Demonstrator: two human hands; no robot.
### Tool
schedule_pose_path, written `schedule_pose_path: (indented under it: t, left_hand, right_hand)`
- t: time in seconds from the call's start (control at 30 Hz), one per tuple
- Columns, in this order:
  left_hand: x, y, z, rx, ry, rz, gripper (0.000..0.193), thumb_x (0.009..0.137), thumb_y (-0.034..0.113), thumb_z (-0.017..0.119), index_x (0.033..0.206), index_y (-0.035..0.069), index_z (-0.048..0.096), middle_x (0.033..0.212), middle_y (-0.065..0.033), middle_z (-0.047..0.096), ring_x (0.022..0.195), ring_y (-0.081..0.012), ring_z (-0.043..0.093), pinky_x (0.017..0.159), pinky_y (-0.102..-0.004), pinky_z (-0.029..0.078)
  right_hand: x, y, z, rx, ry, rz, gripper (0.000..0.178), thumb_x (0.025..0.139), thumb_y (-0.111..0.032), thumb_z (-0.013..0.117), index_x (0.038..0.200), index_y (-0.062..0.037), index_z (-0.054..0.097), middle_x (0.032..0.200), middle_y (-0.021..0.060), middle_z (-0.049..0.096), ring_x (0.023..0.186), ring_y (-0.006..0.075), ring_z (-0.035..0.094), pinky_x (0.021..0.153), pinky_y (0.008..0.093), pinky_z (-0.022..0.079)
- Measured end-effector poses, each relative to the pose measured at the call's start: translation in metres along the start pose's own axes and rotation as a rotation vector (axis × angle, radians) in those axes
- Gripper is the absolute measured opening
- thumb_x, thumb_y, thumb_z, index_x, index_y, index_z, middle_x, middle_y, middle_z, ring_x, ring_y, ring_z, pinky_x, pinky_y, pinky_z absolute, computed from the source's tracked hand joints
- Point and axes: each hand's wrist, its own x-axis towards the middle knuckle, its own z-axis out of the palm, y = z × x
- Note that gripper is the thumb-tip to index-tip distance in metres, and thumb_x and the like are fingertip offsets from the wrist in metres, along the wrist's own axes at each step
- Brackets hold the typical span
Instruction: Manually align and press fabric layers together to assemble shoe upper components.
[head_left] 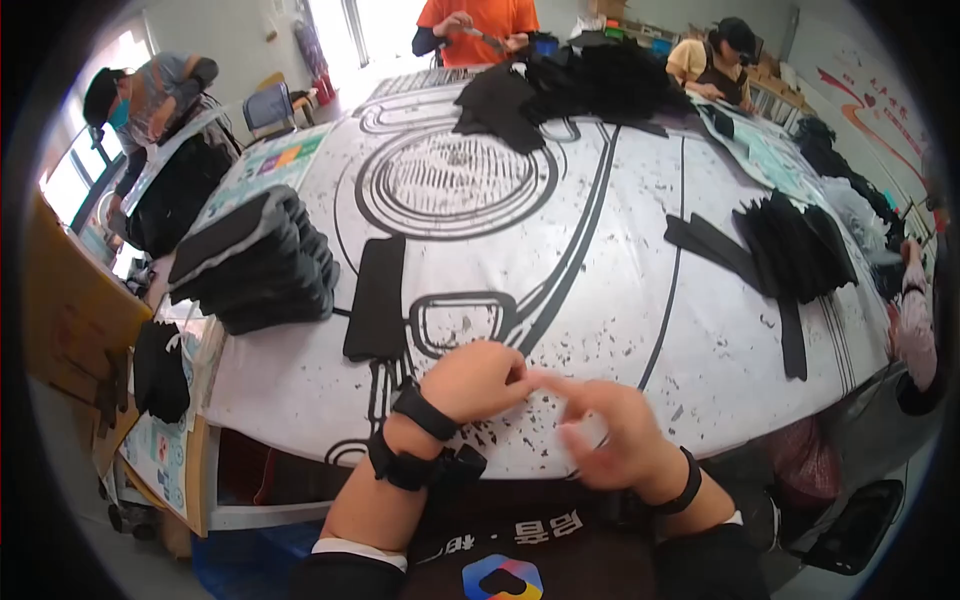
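L hand point(472, 383) loosely curled, R hand point(622, 432) blurred, part-spread; grip can't be told. Black cloth pc. point(376, 300) is laid fwd-left, long axis roughly fore-aft, L hand nearer.

This looks like a small textile workshop. A broad counter point(625, 290) under a white, black-printed covering fills the room, with dark flecks scattered over it. Soft goods lie sorted in batches: a big heap of black fabric pieces point(605, 85) at the far end, a neat stack of black-and-grey pieces point(250, 265) on the left and a fanned bundle of black strips point(800, 245) on the right. Several people work around it, among them a person in an orange top point(478, 32) and a capped person in a dark apron point(718, 72). Cardboard boxes point(768, 82) stand behind.
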Motion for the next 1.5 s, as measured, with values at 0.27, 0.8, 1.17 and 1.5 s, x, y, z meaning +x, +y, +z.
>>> schedule_pose_path:
  t: [0.27,0.8,1.17,1.5]
  left_hand:
    - [-0.008,0.009,0.007,0.089,0.069,0.041,0.022,0.077,0.026,0.060,0.075,0.004,0.065,0.067,-0.0154,0.061,0.065,-0.0324,0.060,0.061,-0.0398,0.047]
    - [-0.068,0.022,0.019,0.342,0.169,0.195,0.010,0.074,0.012,0.058,0.078,0.003,0.056,0.081,-0.0116,0.055,0.074,-0.0299,0.059,0.066,-0.0370,0.049]
    - [-0.018,0.016,-0.011,0.364,-0.172,0.035,0.019,0.070,0.022,0.069,0.078,0.005,0.066,0.078,-0.0090,0.064,0.078,-0.0259,0.062,0.069,-0.0343,0.049]
    - [-0.022,0.011,-0.006,0.393,-0.039,0.113,0.019,0.070,0.024,0.068,0.076,0.006,0.065,0.076,-0.0081,0.063,0.075,-0.0255,0.061,0.068,-0.0346,0.048]
  right_hand:
    - [0.014,-0.022,-0.008,-0.297,-0.184,0.406,0.070,0.082,-0.001,0.047,0.140,0.0057,0.009,0.095,0.0189,0.065,0.053,0.0290,0.058,0.052,0.0324,0.047]
    - [-0.010,-0.014,-0.002,-0.519,-0.734,0.350,0.028,0.075,-0.009,0.052,0.100,0.0036,0.056,0.105,0.0150,0.058,0.090,0.0285,0.057,0.077,0.0341,0.048]
    - [0.020,0.037,-0.013,-0.234,-0.866,0.575,0.016,0.076,-0.015,0.058,0.082,0.0000,0.059,0.081,0.0160,0.060,0.081,0.0333,0.058,0.071,0.0406,0.048]
    - [0.014,0.039,-0.013,-0.236,-0.770,0.546,0.016,0.076,-0.017,0.061,0.081,-0.0015,0.061,0.079,0.0126,0.061,0.075,0.0310,0.059,0.068,0.0381,0.047]
